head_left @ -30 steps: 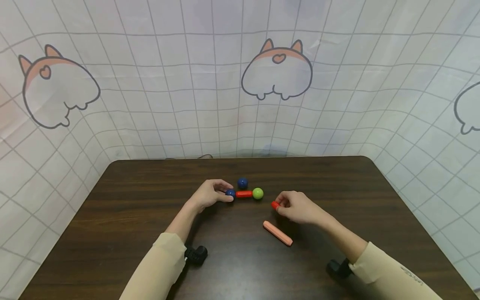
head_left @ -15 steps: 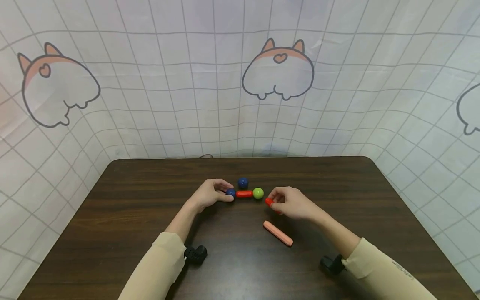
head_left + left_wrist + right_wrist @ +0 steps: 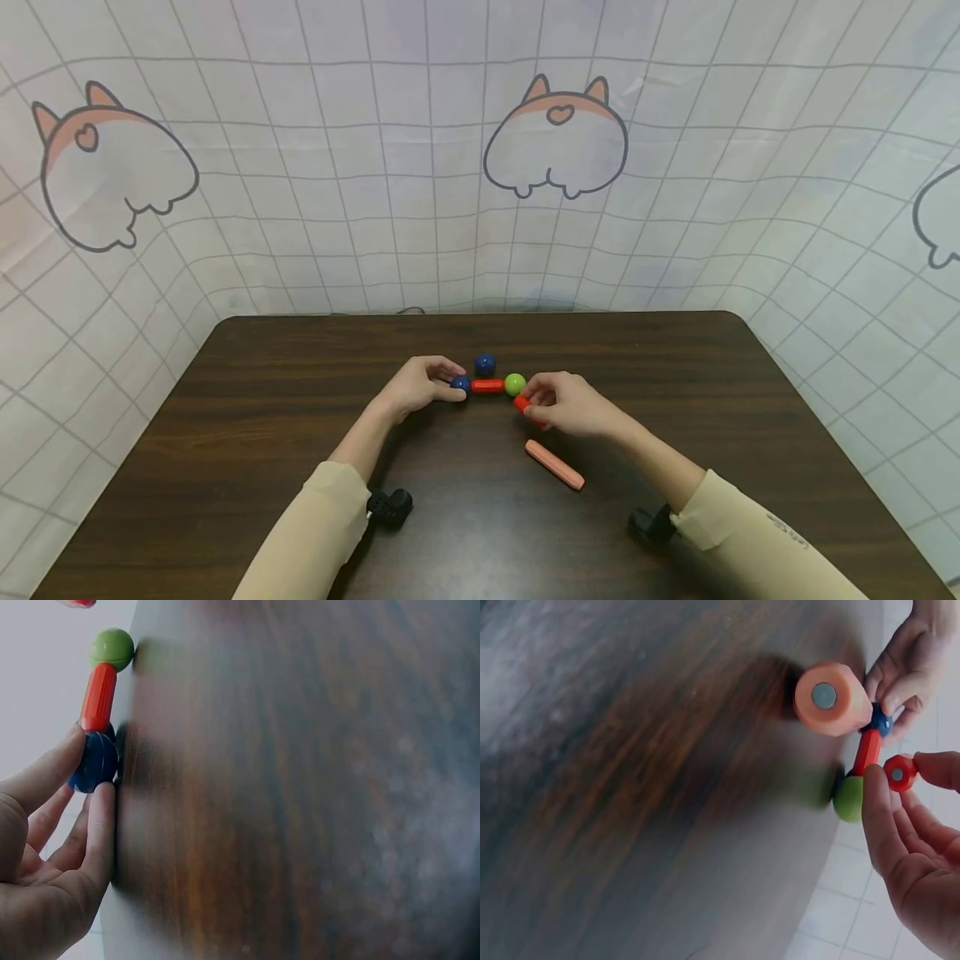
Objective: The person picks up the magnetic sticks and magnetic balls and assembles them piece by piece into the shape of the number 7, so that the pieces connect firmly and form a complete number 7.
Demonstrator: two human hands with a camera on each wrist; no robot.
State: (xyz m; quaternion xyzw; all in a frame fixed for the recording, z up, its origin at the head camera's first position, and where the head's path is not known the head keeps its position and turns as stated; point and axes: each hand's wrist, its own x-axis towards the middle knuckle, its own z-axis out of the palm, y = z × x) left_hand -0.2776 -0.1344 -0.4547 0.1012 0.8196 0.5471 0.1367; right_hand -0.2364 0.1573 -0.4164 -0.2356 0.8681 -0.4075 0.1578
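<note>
Right hand has shifted its pinched red rod leftward.

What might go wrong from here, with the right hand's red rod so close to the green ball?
The red rod in the right hand might knock the green ball sideways, since the left hand grips only the front blue ball.

The rear blue ball, held by neither hand, might roll if bumped.

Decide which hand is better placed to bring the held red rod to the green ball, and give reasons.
Probably the right hand: it pinches that red rod close to the green ball. The left hand grips a blue ball beyond the other red rod.
</note>
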